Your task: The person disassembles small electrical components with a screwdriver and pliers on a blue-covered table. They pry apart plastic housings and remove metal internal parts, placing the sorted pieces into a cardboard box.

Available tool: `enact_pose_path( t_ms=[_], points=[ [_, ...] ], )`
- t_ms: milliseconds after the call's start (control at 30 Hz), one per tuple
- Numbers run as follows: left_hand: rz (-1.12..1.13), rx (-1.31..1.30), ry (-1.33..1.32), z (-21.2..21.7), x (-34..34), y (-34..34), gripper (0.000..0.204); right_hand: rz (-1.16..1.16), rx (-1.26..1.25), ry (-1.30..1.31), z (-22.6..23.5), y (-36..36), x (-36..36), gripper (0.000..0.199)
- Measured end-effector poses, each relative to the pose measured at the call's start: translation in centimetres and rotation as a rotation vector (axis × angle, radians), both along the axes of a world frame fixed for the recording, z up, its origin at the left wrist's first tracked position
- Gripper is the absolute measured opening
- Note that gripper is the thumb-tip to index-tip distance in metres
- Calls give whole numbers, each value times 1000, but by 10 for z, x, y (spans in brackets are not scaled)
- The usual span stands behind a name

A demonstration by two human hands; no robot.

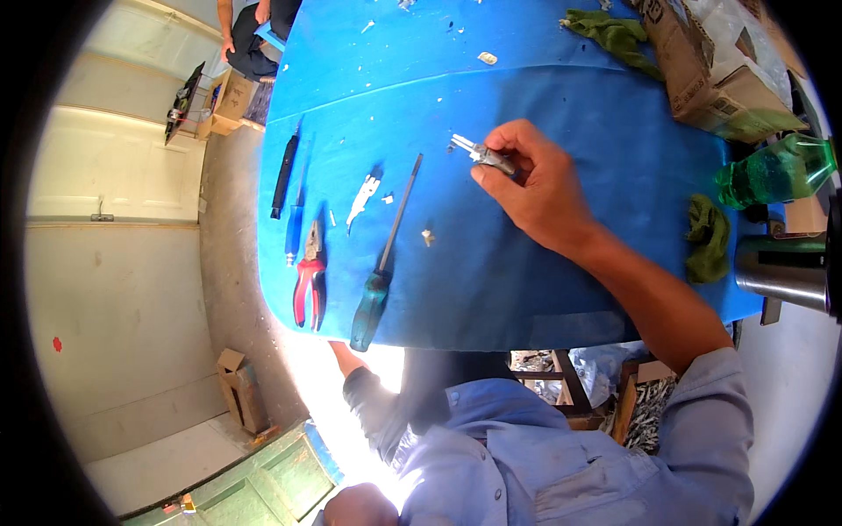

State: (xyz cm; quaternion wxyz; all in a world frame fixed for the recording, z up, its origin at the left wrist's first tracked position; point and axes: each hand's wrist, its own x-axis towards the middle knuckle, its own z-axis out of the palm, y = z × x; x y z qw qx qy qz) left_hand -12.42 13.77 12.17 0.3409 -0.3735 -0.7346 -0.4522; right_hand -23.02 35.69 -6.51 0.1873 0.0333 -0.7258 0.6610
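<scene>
My right hand is raised above the blue-covered table. Its thumb and fingers pinch a small silvery part with two prongs, pointing left. Of my left arm, a bit of wrist shows at the table's front edge; the hand itself is hidden there. Left of centre lie a screwdriver with a teal handle, red-handled pliers, a blue-handled screwdriver and a black pen-like tool. Between them rests a white, flat broken piece. A small pale fragment lies right of the teal screwdriver.
At the right are an open cardboard box with plastic wrap, a green bottle on its side, a steel container and green cloths. Small bits dot the far tabletop. Another person sits beyond the far left edge.
</scene>
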Motion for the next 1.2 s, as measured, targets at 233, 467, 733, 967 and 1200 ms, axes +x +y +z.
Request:
enact_pose_path(
  t_ms=[233,467,733,967,1200],
  points=[
    [57,-15,-15,1,-1,-3,52,-1,24,-74,7,-3,-3,22],
    [28,-9,-7,7,8,-5,50,-19,14,-98,12,-3,-2,23],
    [-21,-7,-6,0,3,0,48,-62,-38,-90,7,2,-3,23],
    [-21,-33,-18,1,3,3,47,-42,-80,-115,5,2,-3,23],
    [116,-125,-87,-1,14,-5,45,0,-39,-150,7,-2,-4,23]
  ],
)
